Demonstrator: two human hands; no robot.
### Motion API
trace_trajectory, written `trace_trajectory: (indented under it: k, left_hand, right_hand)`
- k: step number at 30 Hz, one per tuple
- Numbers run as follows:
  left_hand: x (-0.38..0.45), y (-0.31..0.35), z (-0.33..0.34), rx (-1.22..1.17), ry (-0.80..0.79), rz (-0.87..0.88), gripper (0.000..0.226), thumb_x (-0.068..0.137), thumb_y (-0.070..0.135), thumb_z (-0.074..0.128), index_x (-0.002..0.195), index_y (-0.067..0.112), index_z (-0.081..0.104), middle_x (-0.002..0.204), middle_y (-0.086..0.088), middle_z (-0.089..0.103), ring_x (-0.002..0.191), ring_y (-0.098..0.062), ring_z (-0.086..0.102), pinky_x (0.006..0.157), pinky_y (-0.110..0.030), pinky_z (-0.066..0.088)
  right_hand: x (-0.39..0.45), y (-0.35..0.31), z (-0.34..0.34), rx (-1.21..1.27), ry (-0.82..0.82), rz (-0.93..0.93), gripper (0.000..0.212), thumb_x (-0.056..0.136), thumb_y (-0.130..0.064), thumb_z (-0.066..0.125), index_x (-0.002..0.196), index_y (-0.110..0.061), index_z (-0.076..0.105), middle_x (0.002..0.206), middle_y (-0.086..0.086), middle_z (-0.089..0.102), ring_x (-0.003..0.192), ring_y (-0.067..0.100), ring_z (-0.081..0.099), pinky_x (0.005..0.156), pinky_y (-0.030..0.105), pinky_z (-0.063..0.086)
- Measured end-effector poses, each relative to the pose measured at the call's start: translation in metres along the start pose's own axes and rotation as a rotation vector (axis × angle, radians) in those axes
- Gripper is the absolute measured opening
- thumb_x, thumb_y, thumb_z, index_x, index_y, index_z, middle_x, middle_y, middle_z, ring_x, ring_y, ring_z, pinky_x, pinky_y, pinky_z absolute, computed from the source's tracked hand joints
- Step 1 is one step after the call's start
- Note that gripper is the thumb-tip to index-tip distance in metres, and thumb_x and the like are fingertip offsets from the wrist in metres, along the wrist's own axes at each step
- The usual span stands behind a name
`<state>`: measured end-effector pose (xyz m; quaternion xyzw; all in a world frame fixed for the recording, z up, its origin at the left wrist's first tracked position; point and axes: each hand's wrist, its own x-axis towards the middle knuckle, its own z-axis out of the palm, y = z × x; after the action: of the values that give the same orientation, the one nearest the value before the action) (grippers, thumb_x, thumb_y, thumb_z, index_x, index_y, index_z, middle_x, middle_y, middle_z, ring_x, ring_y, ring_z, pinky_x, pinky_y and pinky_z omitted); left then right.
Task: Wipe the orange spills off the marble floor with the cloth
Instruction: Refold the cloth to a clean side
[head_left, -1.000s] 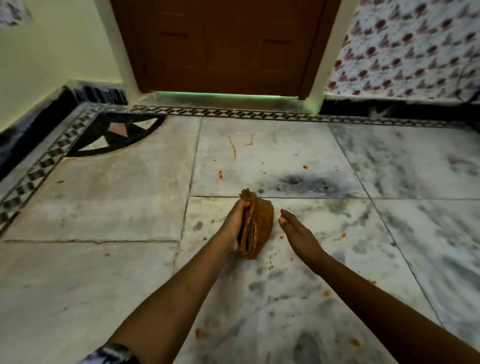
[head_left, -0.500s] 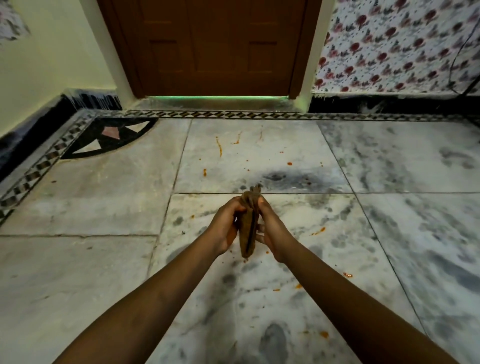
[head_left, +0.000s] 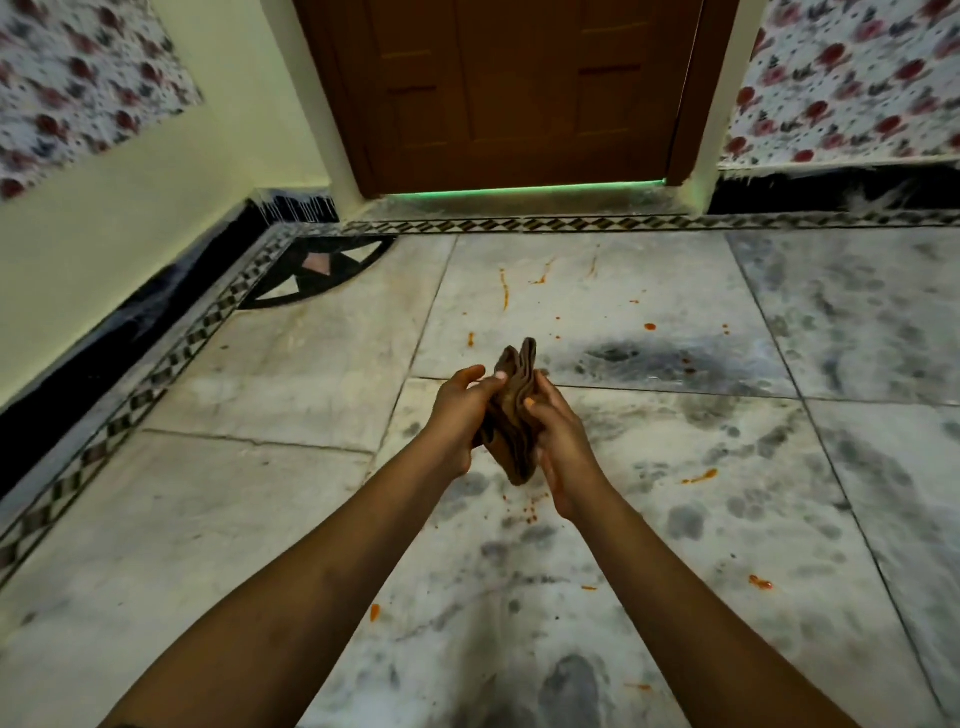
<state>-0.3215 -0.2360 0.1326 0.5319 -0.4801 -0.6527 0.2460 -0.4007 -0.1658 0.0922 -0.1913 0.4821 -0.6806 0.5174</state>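
Veined grey-white marble floor, glossy, orange spills dotted near and far. Above it, left hand and right hand clasp a folded brown cloth upright between them, fingers curled round it. A second ago only the left held it. Wooden door beyond.

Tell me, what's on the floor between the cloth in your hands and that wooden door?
In the head view: orange spills on bare marble floor, then a patterned border strip before the door.
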Motion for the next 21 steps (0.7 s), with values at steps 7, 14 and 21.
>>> trace_trajectory:
  k: [7,14,21]
  left_hand:
    - [-0.007,0.002,-0.007,0.154,0.004,-0.013,0.019,0.094,0.018,0.051,0.103,0.01,0.066,0.097,-0.011,0.068,0.076,-0.02,0.061,0.06,-0.028,0.047]
    - [-0.012,-0.003,-0.018,0.083,-0.01,-0.008,0.01,0.091,0.022,0.058,0.084,0.015,0.059,0.084,-0.006,0.063,0.071,-0.019,0.059,0.057,-0.027,0.045]
    - [-0.011,-0.008,0.0,0.04,-0.147,-0.002,0.033,0.084,0.036,0.066,0.101,0.009,0.059,0.095,-0.008,0.068,0.086,-0.024,0.065,0.077,-0.036,0.053]
  right_hand:
    - [-0.009,0.013,0.011,0.096,0.108,0.102,0.031,0.094,-0.034,0.05,0.12,-0.019,0.059,0.115,0.008,0.064,0.103,0.023,0.063,0.084,0.04,0.054]
    - [-0.018,0.001,0.015,-0.099,0.133,0.043,0.019,0.092,-0.016,0.055,0.107,-0.023,0.063,0.101,0.004,0.066,0.097,0.021,0.061,0.076,0.033,0.051]
    - [-0.028,-0.013,0.002,-0.156,0.196,0.002,0.023,0.094,-0.014,0.048,0.11,-0.018,0.065,0.096,0.001,0.066,0.093,0.016,0.061,0.075,0.03,0.05]
